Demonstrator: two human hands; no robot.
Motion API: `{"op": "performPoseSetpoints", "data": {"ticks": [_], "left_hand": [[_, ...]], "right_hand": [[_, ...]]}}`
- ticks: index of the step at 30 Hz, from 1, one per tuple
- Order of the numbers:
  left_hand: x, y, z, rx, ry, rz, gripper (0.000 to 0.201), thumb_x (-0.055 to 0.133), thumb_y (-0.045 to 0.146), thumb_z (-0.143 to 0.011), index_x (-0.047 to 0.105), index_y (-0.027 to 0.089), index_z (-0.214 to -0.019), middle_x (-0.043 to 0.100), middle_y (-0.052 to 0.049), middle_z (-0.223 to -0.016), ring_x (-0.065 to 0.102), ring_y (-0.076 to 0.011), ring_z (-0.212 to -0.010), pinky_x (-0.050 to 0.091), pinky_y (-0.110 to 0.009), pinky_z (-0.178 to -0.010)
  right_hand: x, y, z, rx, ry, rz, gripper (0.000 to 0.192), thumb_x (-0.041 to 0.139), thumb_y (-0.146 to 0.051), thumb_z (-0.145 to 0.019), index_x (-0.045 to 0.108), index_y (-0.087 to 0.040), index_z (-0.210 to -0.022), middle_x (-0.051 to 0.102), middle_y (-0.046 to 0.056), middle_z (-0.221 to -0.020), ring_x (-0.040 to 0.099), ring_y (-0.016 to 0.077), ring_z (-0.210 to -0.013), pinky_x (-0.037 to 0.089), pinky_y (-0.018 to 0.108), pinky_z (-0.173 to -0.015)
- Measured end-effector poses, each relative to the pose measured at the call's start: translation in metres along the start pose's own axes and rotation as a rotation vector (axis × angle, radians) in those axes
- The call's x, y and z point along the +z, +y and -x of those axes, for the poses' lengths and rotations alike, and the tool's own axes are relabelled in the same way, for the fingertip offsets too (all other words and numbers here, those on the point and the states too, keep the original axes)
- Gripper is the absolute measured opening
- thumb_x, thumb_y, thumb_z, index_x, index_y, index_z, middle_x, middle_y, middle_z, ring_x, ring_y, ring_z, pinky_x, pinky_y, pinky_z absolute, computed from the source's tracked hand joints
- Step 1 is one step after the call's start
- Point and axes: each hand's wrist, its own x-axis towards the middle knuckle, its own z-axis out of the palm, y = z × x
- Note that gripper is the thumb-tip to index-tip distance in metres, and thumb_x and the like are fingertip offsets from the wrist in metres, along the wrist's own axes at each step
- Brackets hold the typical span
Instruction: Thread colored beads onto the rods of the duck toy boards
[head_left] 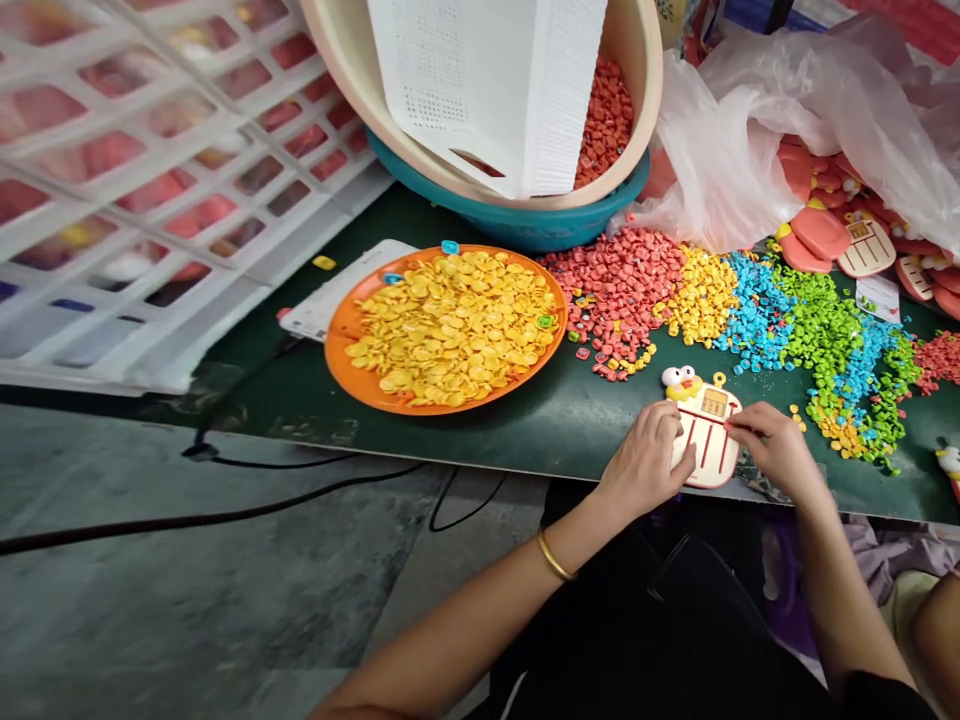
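Note:
A cream toy board [703, 450] with red slots, a small calculator-like panel and a duck head with big eyes lies at the table's front edge. My left hand [646, 455] grips its left side, the thumb lying over the lower face and the fingers bent along the edge. At the board's upper right, my right hand [776, 450] pinches thumb and forefinger together over a slot. Something reddish shows at those fingertips, too small to name. Behind the board lie heaps of small red pieces [626, 290], yellow pieces [701, 295], blue pieces [754, 310] and green pieces [817, 315].
An orange plate [349, 375] heaped with flat yellow pieces stands left on the green table [517, 435]. Behind it, a cream basin [652, 90] sits in a blue one. White crates [187, 200] rise at left. Plastic bags [720, 150] and coral boards [814, 235] are back right.

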Motion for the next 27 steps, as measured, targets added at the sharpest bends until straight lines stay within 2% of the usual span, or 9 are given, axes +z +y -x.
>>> {"op": "performPoseSetpoints", "data": {"ticks": [3, 5, 8, 10, 14, 17, 21, 23, 27], "left_hand": [[0.000, -0.001, -0.001, 0.000, -0.010, 0.010, 0.012, 0.054, 0.028, -0.093, 0.047, 0.019, -0.098, 0.055, -0.011, -0.111, 0.054, -0.0266, -0.112, 0.051, -0.044, -0.097], [0.000, -0.001, -0.001, -0.005, -0.006, 0.008, 0.013, 0.054, 0.028, -0.093, 0.049, 0.019, -0.101, 0.055, -0.011, -0.113, 0.054, -0.0259, -0.112, 0.051, -0.044, -0.096], [-0.002, 0.000, -0.001, 0.018, -0.007, -0.032, 0.024, 0.054, 0.028, -0.094, 0.052, 0.017, -0.114, 0.055, -0.013, -0.119, 0.053, -0.0262, -0.115, 0.050, -0.044, -0.098], [-0.004, 0.000, -0.001, 0.059, -0.058, -0.092, 0.035, 0.052, 0.026, -0.094, 0.053, 0.018, -0.128, 0.054, -0.015, -0.128, 0.051, -0.0276, -0.121, 0.049, -0.045, -0.101], [-0.007, 0.002, -0.004, 0.099, -0.204, -0.175, 0.045, 0.048, 0.019, -0.094, 0.055, 0.027, -0.137, 0.056, -0.010, -0.139, 0.048, -0.0290, -0.131, 0.048, -0.046, -0.100], [-0.005, 0.002, -0.005, 0.074, -0.210, -0.168, 0.048, 0.046, 0.021, -0.095, 0.051, 0.023, -0.142, 0.056, -0.011, -0.141, 0.048, -0.0288, -0.132, 0.047, -0.046, -0.102], [-0.001, 0.001, -0.003, 0.067, -0.114, -0.139, 0.050, 0.044, 0.025, -0.096, 0.045, 0.014, -0.145, 0.055, -0.016, -0.138, 0.047, -0.0305, -0.130, 0.044, -0.047, -0.107], [0.000, 0.000, -0.001, 0.057, -0.073, -0.133, 0.049, 0.046, 0.027, -0.095, 0.047, 0.010, -0.142, 0.055, -0.019, -0.133, 0.047, -0.0318, -0.127, 0.044, -0.049, -0.107], [0.001, 0.001, 0.001, -0.003, -0.038, -0.116, 0.043, 0.050, 0.031, -0.094, 0.051, 0.012, -0.132, 0.055, -0.018, -0.125, 0.050, -0.0318, -0.120, 0.046, -0.051, -0.103]], "right_hand": [[0.024, 0.000, 0.006, -0.087, 0.039, -0.033, 0.021, 0.055, -0.025, -0.092, 0.076, -0.024, -0.091, 0.071, 0.006, -0.089, 0.067, 0.0193, -0.086, 0.054, 0.033, -0.081], [0.038, -0.007, -0.013, -0.139, -0.007, -0.090, 0.021, 0.055, -0.025, -0.092, 0.076, -0.025, -0.091, 0.072, 0.005, -0.089, 0.067, 0.0186, -0.086, 0.054, 0.032, -0.082], [0.049, -0.022, -0.066, -0.109, 0.078, -0.123, 0.020, 0.055, -0.027, -0.092, 0.075, -0.024, -0.091, 0.073, 0.004, -0.091, 0.067, 0.0182, -0.087, 0.053, 0.032, -0.082], [0.056, -0.035, -0.107, -0.039, 0.126, -0.017, 0.019, 0.057, -0.029, -0.092, 0.075, -0.022, -0.090, 0.074, 0.006, -0.092, 0.067, 0.0185, -0.086, 0.051, 0.031, -0.082], [0.073, -0.055, -0.161, 0.073, -0.067, 0.308, 0.018, 0.062, -0.033, -0.092, 0.074, -0.021, -0.090, 0.074, 0.007, -0.090, 0.066, 0.0203, -0.084, 0.047, 0.030, -0.078], [0.077, -0.053, -0.166, 0.050, -0.127, 0.392, 0.018, 0.057, -0.027, -0.095, 0.074, -0.022, -0.096, 0.073, 0.008, -0.099, 0.065, 0.0215, -0.092, 0.045, 0.030, -0.080], [0.070, -0.043, -0.155, -0.058, -0.092, 0.371, 0.023, 0.054, -0.021, -0.095, 0.070, -0.020, -0.112, 0.067, 0.010, -0.113, 0.061, 0.0217, -0.106, 0.045, 0.030, -0.086], [0.069, -0.042, -0.153, -0.116, -0.123, 0.396, 0.025, 0.055, -0.021, -0.094, 0.069, -0.021, -0.115, 0.065, 0.010, -0.116, 0.059, 0.0225, -0.111, 0.045, 0.030, -0.085], [0.075, -0.048, -0.160, -0.108, -0.216, 0.509, 0.023, 0.054, -0.016, -0.093, 0.070, -0.021, -0.110, 0.066, 0.011, -0.109, 0.063, 0.0244, -0.101, 0.045, 0.030, -0.078]]}}
